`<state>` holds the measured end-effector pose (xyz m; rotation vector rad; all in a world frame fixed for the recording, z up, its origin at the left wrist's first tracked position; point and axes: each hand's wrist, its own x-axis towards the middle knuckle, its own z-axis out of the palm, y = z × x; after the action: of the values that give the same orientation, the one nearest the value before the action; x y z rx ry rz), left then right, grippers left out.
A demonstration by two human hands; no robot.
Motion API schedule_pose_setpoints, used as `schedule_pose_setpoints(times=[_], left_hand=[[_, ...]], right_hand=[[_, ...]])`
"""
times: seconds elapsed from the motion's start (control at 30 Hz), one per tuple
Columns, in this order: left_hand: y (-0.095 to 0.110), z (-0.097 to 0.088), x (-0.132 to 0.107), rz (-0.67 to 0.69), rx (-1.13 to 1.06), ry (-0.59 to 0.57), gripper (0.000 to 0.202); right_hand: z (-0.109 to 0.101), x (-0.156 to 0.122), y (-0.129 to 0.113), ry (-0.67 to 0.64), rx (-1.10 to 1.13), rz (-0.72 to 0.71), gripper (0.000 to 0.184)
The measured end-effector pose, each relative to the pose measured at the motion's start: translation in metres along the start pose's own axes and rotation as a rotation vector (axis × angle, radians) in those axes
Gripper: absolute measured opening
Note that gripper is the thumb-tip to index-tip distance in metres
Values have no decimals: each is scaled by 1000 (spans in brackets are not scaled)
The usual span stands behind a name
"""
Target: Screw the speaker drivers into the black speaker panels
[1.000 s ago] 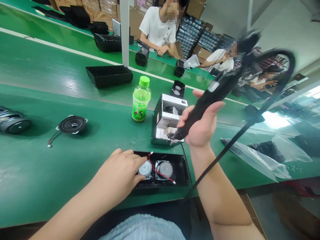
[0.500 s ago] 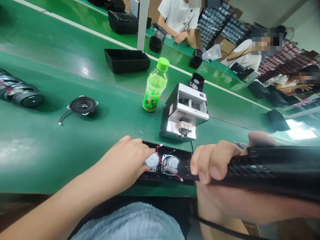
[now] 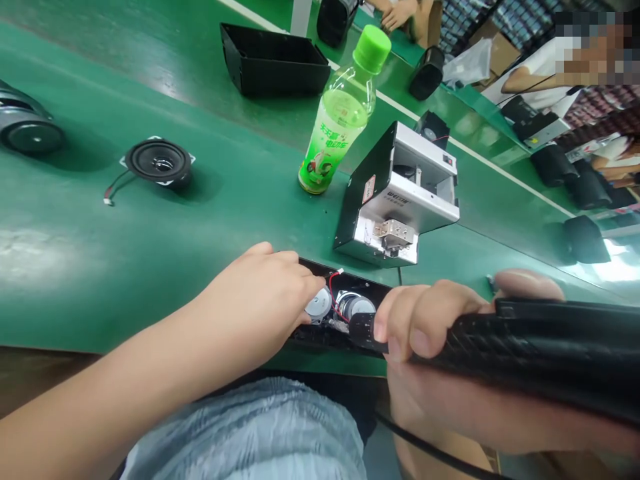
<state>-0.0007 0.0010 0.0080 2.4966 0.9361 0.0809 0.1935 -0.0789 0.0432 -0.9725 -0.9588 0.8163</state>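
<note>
well, the right hand has its fingers wrapped firmly round a thick black tool, which lies nearly level across the right of the view with its narrow end pointing left, over the black casing; whether that tip touches anything inside i cannot tell. the casing sits on the green table, right in front of the person, and two round drivers rest in it side by side, magnets up. the left hand arches over the casing's left end, fingers partly bent, with forefinger and thumb at the edge of the left driver; its underside is hidden, so i cannot tell if it grips or only steadies. a red wire with a white plug runs between that one and the right driver. just beyond the casing stands a silver-and-black machine, with a green-capped bottle to its left. farther left a loose speaker lies cone up, its short lead on the table, and behind the bottle sits an open black box.
</note>
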Motion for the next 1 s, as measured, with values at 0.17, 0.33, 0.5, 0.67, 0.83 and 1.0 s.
schedule_pose_setpoints(times=[0.17,0.33,0.5,0.67,0.83,1.0], left_hand=[[2,-1,3,-30,32,-52,13],[4,-4,4,-37,39,-51,11],[6,-5,4,-44,35,-85,5],[6,-5,4,-49,39,-73,5],[6,-6,6,-45,54,-68,7],[7,-6,4,-42,57,-80,9]], right_hand=[[10,4,2,20,4,21,47],[14,6,2,17,8,55,44],[13,5,2,30,-1,49,48],[14,7,2,26,-33,22,43],[11,5,5,-28,3,22,53],[7,7,6,-92,2,16,59]])
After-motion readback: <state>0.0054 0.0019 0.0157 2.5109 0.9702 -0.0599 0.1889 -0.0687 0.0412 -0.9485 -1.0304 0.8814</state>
